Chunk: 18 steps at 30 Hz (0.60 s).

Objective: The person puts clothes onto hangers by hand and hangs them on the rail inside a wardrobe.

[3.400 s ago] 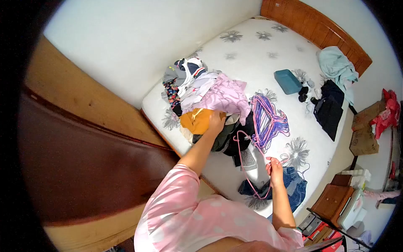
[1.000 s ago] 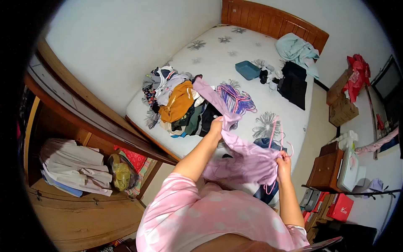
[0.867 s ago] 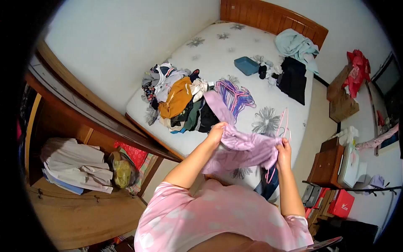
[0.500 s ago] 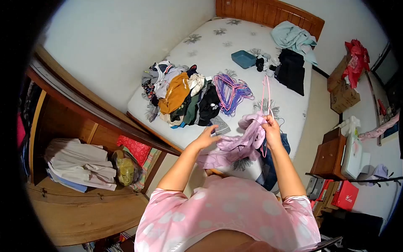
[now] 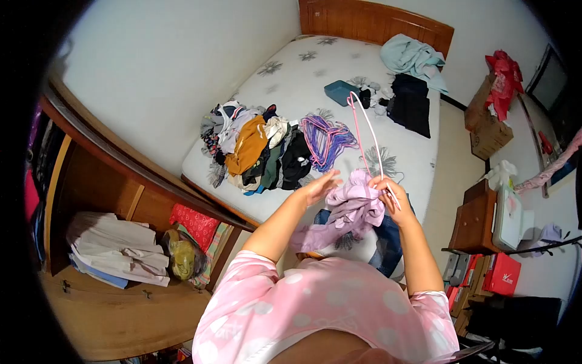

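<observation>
I have the right hand (image 5: 393,201) closed on the pink hanger (image 5: 374,134) and lilac garment (image 5: 356,207), likely keeping them together, the left hand (image 5: 321,187) half-open, seemingly empty.

The lilac garment (image 5: 355,209), a soft, thin-looking cloth, hung bunched and crumpled above the near end of the mattress (image 5: 288,88), its upper part gathered in thick folds at the right hand (image 5: 389,199) and its looser lower part trailing down toward the mattress's near edge. The pink hanger (image 5: 378,144), slim and smooth, was caught in that same hand's grip beside the folds, tilted up and seen almost edge-on as a long narrow loop, its rounded tip pointing toward the far end of the mattress, with the cloth bunched below.
</observation>
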Each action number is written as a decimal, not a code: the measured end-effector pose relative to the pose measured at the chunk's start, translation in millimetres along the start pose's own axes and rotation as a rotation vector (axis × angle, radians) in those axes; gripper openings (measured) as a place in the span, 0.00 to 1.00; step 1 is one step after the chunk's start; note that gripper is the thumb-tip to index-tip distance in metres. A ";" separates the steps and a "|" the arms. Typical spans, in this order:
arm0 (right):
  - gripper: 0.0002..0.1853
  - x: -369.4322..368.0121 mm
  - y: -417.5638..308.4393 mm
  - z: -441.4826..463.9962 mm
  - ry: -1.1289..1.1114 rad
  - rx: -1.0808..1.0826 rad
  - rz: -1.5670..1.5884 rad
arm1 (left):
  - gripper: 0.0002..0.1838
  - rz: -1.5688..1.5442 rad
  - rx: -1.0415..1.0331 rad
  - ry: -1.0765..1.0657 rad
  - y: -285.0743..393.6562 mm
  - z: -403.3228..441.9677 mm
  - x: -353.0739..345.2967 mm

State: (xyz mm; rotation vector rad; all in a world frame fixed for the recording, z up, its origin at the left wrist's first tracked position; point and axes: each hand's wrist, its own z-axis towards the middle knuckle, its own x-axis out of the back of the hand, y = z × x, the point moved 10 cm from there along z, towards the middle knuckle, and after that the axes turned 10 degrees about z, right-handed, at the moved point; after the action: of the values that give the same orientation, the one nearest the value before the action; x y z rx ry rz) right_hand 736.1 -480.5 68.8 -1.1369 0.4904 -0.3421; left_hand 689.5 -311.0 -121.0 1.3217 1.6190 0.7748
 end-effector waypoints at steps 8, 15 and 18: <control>0.02 40.0 -4.2 -21.8 0.116 0.100 -0.057 | 0.29 0.031 -0.045 -0.300 24.1 -9.7 -100.0; 0.07 97.6 2.8 -51.0 0.463 -0.124 -0.112 | 0.17 0.569 -0.443 0.124 139.2 -36.3 -44.0; 0.09 90.6 5.5 -44.7 0.449 -0.260 -0.036 | 0.14 1.001 -0.493 0.040 165.3 -53.0 -80.5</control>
State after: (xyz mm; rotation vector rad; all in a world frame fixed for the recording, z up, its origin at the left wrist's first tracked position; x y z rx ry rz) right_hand 788.8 -558.2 31.0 -1.3251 0.9304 -0.5830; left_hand 714.4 -346.3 65.4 1.6991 0.6144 1.6586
